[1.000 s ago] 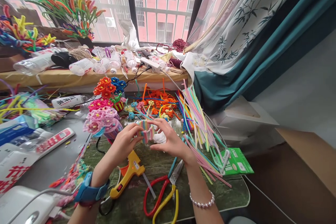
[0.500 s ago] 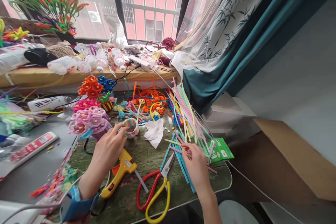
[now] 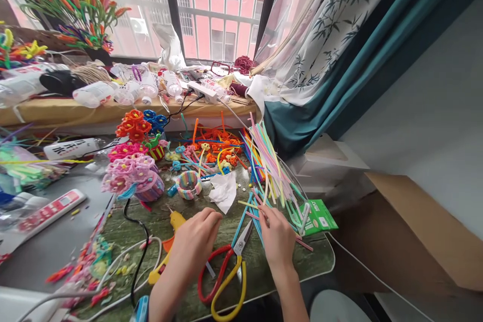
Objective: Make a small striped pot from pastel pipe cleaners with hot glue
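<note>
My right hand pinches a short pale yellow pipe cleaner above several blue and pink pipe cleaners. My left hand hovers over the glue gun, fingers curled together; whatever is in them, if anything, is hidden. Partly covered by that hand and forearm lies the yellow glue gun. Between my hands rest scissors with one red and one yellow handle. A pastel striped ring of pipe cleaners stands beyond my left hand, beside a crumpled white tissue.
Pipe-cleaner flowers in a striped pot stand at the left. A bundle of pastel pipe cleaners and a green packet lie at the right. Cables cross the left side. Plastic bottles line the window sill.
My left hand has left the striped ring and come down and right, toward my right hand. My right hand keeps hold of the pale yellow pipe cleaner, almost unmoved.
</note>
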Available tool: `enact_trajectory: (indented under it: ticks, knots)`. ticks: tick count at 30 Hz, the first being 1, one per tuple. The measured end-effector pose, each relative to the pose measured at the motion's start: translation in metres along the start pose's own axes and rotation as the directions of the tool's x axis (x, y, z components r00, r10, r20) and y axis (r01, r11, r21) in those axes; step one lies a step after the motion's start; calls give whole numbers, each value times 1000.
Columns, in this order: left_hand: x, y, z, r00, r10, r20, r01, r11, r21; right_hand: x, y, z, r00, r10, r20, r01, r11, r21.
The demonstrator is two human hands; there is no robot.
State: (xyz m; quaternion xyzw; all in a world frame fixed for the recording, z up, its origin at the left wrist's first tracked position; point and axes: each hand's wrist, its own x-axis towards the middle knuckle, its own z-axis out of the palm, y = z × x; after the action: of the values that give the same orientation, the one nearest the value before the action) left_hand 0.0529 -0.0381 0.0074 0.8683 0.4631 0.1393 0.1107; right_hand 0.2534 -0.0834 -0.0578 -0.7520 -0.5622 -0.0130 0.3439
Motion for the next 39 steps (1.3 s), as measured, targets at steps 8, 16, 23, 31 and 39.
enact_trajectory:
  ticks: [8,16,23,31,39]
  knots:
    - [4,20,10,983,-3,186,1,1000,12,-10,11,-16,996,83,-27,-85,995,-58]
    - [10,38,16,969,50,244,-59,998,30,-8,20,-24,990,104,96,-94,990,-105]
    - [18,52,34,962,181,204,-178,984,-30,-2,22,-21,990,33,139,-7,983,-184]
    - [31,59,51,928,252,275,-276,960,53,8,16,-22,959,103,265,-39,971,-235]
    - [38,53,53,934,185,306,-255,945,207,-1,20,-22,983,77,164,-86,995,45]
